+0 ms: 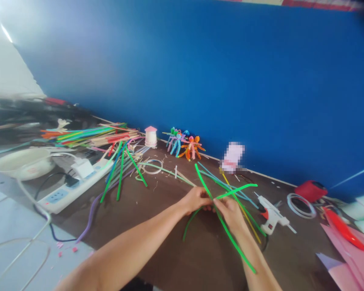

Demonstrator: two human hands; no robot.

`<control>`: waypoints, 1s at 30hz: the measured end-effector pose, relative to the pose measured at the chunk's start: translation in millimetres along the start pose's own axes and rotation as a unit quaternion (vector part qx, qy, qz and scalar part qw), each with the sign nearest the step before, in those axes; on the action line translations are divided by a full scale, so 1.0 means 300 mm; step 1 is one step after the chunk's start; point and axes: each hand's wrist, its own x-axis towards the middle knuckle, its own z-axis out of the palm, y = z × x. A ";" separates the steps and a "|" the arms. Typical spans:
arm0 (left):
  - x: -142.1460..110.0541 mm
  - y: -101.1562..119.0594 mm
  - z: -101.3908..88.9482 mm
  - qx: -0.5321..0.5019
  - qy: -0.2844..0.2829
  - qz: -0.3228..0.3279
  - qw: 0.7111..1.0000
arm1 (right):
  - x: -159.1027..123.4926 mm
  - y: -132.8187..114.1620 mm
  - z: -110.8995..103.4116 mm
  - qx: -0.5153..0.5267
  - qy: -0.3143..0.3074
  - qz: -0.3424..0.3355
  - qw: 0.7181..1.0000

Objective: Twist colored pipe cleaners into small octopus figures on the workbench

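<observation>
Bright green pipe cleaners (235, 238) cross one another between my two hands over the brown table. My left hand (195, 201) pinches them near the crossing point, fingers closed. From the other side my right hand (229, 211) grips them with thumb and fingers together. One long stem slants from upper left down across my right wrist, and another sticks out to the right. A darker green end curves down below my left hand. The exact join is hidden by my fingers. More green, yellow and light blue pipe cleaners (242, 193) lie just behind my right hand.
A white glue gun (271, 215) lies right of my hands, near a tape ring (301, 205) and pink sheets (348, 258). Small pipe-cleaner figures (191, 148) stand by the blue wall. Leftward are a power strip (75, 188), a bowl (24, 163) and a pipe-cleaner pile (87, 135).
</observation>
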 end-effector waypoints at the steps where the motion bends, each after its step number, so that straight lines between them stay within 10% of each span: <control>1: -0.001 0.003 0.001 0.003 0.002 -0.001 1.000 | 0.000 -0.001 0.000 0.000 -0.003 0.002 1.000; 30: -0.008 0.011 0.001 -0.007 0.001 -0.005 1.000 | -0.001 0.010 -0.004 0.019 -0.024 0.006 1.000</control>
